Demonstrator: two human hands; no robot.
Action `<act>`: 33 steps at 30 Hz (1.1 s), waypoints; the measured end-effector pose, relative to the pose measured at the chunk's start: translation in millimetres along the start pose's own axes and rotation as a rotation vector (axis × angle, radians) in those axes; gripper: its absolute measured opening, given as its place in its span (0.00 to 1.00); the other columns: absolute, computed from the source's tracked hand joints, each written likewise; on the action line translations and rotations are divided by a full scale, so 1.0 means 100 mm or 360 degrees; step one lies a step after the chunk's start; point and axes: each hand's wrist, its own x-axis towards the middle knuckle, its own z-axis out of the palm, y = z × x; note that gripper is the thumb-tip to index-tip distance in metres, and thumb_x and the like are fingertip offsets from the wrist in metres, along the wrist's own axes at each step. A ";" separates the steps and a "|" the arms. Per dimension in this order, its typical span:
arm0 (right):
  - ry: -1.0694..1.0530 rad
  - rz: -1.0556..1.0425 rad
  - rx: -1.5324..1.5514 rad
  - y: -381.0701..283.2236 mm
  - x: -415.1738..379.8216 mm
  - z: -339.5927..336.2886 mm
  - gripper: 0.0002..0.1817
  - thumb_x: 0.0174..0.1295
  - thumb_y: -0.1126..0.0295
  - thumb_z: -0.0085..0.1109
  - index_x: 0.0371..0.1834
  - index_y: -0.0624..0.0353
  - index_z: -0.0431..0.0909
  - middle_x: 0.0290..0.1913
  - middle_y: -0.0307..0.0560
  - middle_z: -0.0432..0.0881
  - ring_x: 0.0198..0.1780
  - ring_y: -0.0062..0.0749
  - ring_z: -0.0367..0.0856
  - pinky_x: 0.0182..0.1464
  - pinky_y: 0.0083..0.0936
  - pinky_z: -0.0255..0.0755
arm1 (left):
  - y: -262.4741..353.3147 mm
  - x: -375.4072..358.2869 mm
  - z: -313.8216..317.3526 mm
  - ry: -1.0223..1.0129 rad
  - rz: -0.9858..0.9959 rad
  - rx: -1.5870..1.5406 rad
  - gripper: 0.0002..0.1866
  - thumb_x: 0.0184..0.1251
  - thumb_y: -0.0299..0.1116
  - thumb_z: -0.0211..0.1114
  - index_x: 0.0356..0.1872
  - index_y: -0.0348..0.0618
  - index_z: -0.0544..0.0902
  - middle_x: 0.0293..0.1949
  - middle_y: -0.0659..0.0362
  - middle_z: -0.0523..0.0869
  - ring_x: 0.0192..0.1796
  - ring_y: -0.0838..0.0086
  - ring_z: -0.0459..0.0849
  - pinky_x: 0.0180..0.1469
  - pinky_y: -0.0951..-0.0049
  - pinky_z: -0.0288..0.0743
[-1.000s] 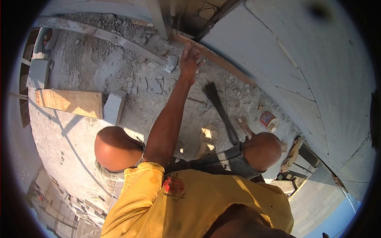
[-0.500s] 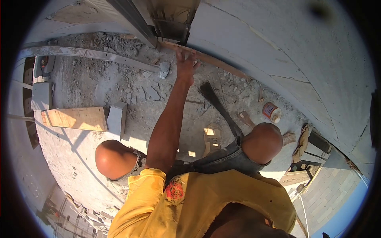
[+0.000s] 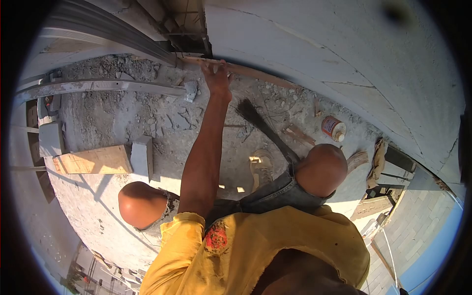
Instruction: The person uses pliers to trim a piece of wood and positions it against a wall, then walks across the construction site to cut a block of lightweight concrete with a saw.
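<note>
Ahead, the spread left hand (image 3: 216, 81) meets the wooden strip (image 3: 260, 74), grip unclear; right unseen.

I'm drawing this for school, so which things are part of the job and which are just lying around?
Probably the job:
- left hand, fingers at the strip
- reddish-brown strip
- pale wall beside it

Probably just lying about:
- dark brush
- red-labelled tub
- wooden board
- grey block beside the board

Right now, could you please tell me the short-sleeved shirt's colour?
The short-sleeved shirt is yellow, with a red patch, best seen in the head view.
</note>
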 end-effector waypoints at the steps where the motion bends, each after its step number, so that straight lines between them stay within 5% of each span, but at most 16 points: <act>1: 0.0016 -0.0013 0.0011 0.00 0.00 0.01 0.24 0.58 0.63 0.66 0.58 0.47 0.75 0.63 0.56 0.74 0.64 0.56 0.74 0.61 0.53 0.72 | -0.05 0.07 -0.05 -0.0006 0.0003 -0.0013 0.42 0.76 0.29 0.55 0.80 0.64 0.39 0.75 0.60 0.59 0.65 0.68 0.75 0.61 0.53 0.69; 5: 0.0100 -0.0026 0.0052 -0.11 0.07 0.12 0.24 0.57 0.63 0.66 0.59 0.47 0.74 0.64 0.56 0.73 0.64 0.57 0.73 0.61 0.53 0.71 | -0.05 0.11 0.01 0.0064 -0.0026 -0.0090 0.34 0.80 0.38 0.52 0.79 0.61 0.45 0.69 0.55 0.65 0.60 0.66 0.75 0.64 0.52 0.72; 7: 0.0117 0.0058 0.0060 -0.12 0.04 0.14 0.24 0.57 0.63 0.66 0.59 0.46 0.74 0.64 0.56 0.73 0.65 0.57 0.73 0.62 0.53 0.71 | -0.09 0.31 -0.08 0.0014 -0.0143 -0.0157 0.33 0.81 0.58 0.36 0.78 0.52 0.50 0.69 0.50 0.67 0.63 0.61 0.72 0.70 0.52 0.69; 9: 0.0075 0.0135 0.0070 -0.07 -0.01 0.17 0.26 0.55 0.65 0.66 0.59 0.45 0.74 0.66 0.54 0.71 0.65 0.57 0.72 0.62 0.54 0.71 | 0.03 0.08 0.20 0.0192 -0.0064 0.0018 0.34 0.81 0.47 0.49 0.77 0.46 0.45 0.68 0.45 0.67 0.64 0.57 0.72 0.68 0.48 0.73; 14: 0.0023 0.0310 0.0129 -0.24 -0.16 0.24 0.31 0.54 0.66 0.68 0.64 0.44 0.73 0.68 0.53 0.70 0.67 0.56 0.71 0.65 0.49 0.70 | -0.01 0.43 -0.09 0.0051 -0.0158 0.0060 0.38 0.80 0.39 0.53 0.78 0.51 0.37 0.68 0.43 0.65 0.62 0.52 0.74 0.65 0.46 0.77; 16: 0.0004 0.0337 0.0179 -0.37 -0.15 0.28 0.34 0.54 0.67 0.67 0.67 0.44 0.69 0.71 0.52 0.66 0.69 0.57 0.68 0.66 0.50 0.69 | -0.02 0.43 -0.03 0.0106 -0.0102 0.0124 0.37 0.81 0.45 0.49 0.78 0.46 0.40 0.69 0.45 0.65 0.64 0.54 0.72 0.67 0.46 0.75; 20: 0.0483 0.0616 0.0214 -0.38 -0.06 0.34 0.40 0.57 0.73 0.62 0.74 0.38 0.61 0.77 0.50 0.56 0.74 0.61 0.59 0.66 0.56 0.67 | 0.04 0.30 0.07 -0.0030 -0.0203 0.0223 0.40 0.80 0.60 0.36 0.79 0.39 0.47 0.73 0.49 0.62 0.72 0.58 0.66 0.71 0.48 0.70; 22: 0.0494 0.0227 -0.0536 -0.24 0.05 0.27 0.38 0.61 0.74 0.59 0.75 0.33 0.62 0.81 0.47 0.53 0.77 0.57 0.56 0.65 0.61 0.65 | 0.06 0.22 0.13 0.0029 -0.0159 0.0408 0.44 0.76 0.68 0.27 0.79 0.43 0.49 0.76 0.51 0.57 0.78 0.60 0.58 0.72 0.51 0.68; 24: 0.0219 -0.0018 -0.0889 -0.24 0.27 -0.04 0.37 0.64 0.75 0.58 0.75 0.30 0.64 0.82 0.43 0.50 0.80 0.57 0.50 0.70 0.63 0.59 | 0.15 0.10 0.17 -0.0094 -0.0251 0.0269 0.44 0.75 0.69 0.30 0.80 0.45 0.48 0.79 0.51 0.52 0.81 0.61 0.51 0.74 0.51 0.66; 27: 0.0571 -0.0596 -0.1079 0.01 0.49 -0.22 0.26 0.61 0.76 0.59 0.65 0.48 0.74 0.75 0.47 0.63 0.75 0.54 0.62 0.66 0.57 0.67 | 0.10 0.15 0.19 0.0050 -0.0233 0.0177 0.44 0.75 0.69 0.29 0.79 0.45 0.49 0.79 0.51 0.52 0.81 0.62 0.51 0.73 0.53 0.68; 30: 0.0177 -0.0751 -0.0634 -0.08 0.47 -0.19 0.23 0.59 0.75 0.59 0.60 0.52 0.75 0.63 0.48 0.72 0.64 0.52 0.72 0.60 0.50 0.73 | -0.07 0.31 0.12 -0.0079 -0.0255 0.0189 0.44 0.75 0.70 0.28 0.79 0.46 0.48 0.78 0.50 0.55 0.79 0.61 0.55 0.69 0.55 0.74; 31: 0.0199 -0.0598 -0.0490 -0.19 0.28 -0.12 0.23 0.59 0.69 0.61 0.59 0.52 0.75 0.55 0.49 0.75 0.56 0.50 0.76 0.54 0.48 0.75 | 0.02 0.31 0.08 -0.0097 -0.0228 0.0142 0.44 0.75 0.70 0.28 0.79 0.46 0.48 0.78 0.49 0.55 0.79 0.60 0.56 0.68 0.55 0.75; 33: 0.0004 0.0012 -0.0144 -0.36 -0.11 0.15 0.29 0.62 0.55 0.64 0.65 0.50 0.69 0.64 0.55 0.69 0.64 0.59 0.72 0.59 0.53 0.72 | 0.08 0.10 0.19 0.0031 -0.0200 0.0080 0.43 0.74 0.70 0.28 0.80 0.53 0.46 0.78 0.49 0.55 0.78 0.60 0.57 0.70 0.55 0.73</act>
